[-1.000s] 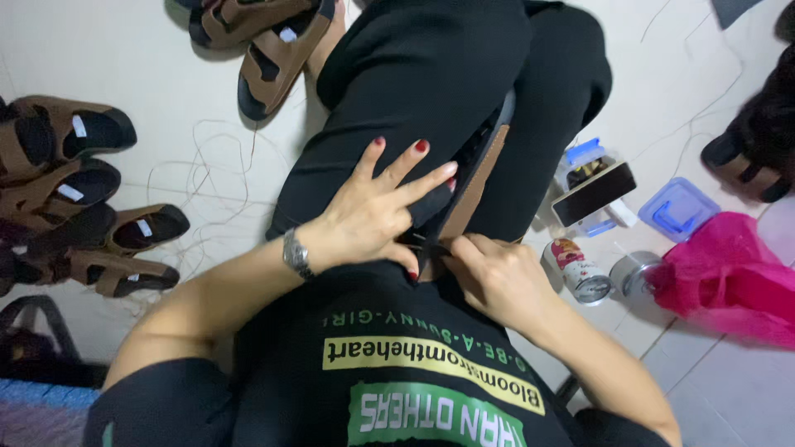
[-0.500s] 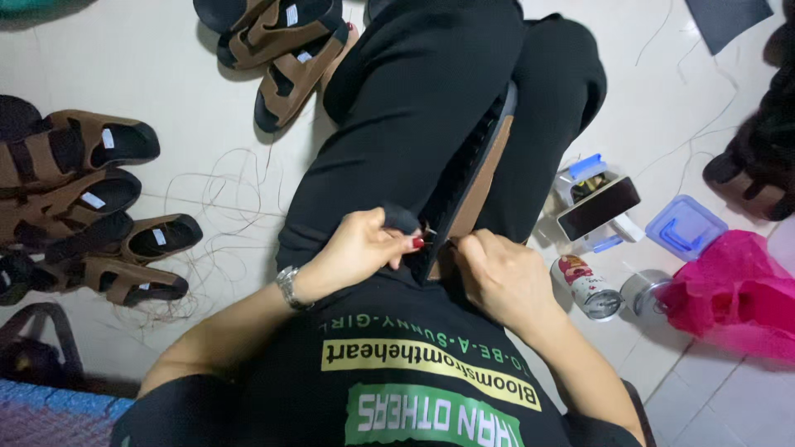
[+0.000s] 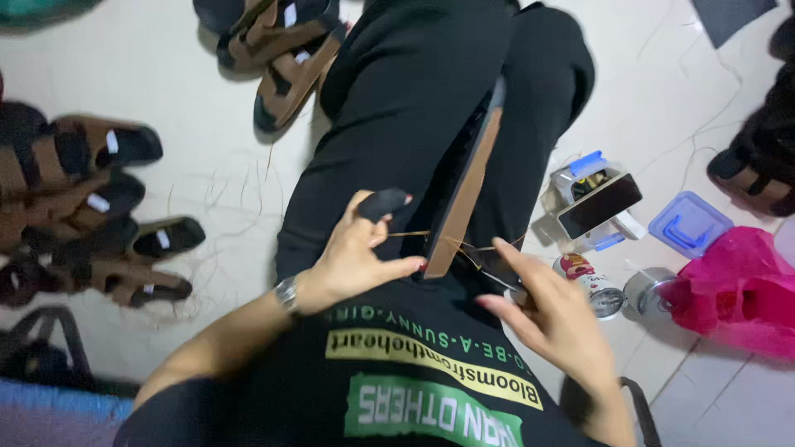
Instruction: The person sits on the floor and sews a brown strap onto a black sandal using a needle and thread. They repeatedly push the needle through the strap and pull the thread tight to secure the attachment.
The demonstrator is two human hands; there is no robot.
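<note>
In the head view a person sits on the pale tiled floor (image 3: 207, 190) in black trousers, a brown sandal sole (image 3: 465, 199) standing on edge in the lap between the thighs; its long axis runs from its near end just above the shirt hem, close to the hands, up and slightly right toward the knees, the thin edge facing the camera. The left hand (image 3: 358, 258) sits just left of the sole's near end, a black cover on one finger, fingers curled and pinching a thin tan thread (image 3: 407, 234) that runs taut to the sole; a watch is on that wrist. The right hand (image 3: 556, 316) lies just right of the near end, fingers half closed around a small dark tool (image 3: 503, 281), though how firmly it is held cannot be told; more thread loops between that hand and the sole.

To the left on the floor lie several brown-and-black sandals (image 3: 99, 215), with two more (image 3: 286, 50) at the top. To the right, a small open box (image 3: 584, 186) holds items too small to tell, a dark phone (image 3: 598, 207) resting across it; near it sit a blue lidded plastic container (image 3: 689, 223), closed, a tin can (image 3: 595, 285) on its side and a pink plastic bag (image 3: 741, 290).
</note>
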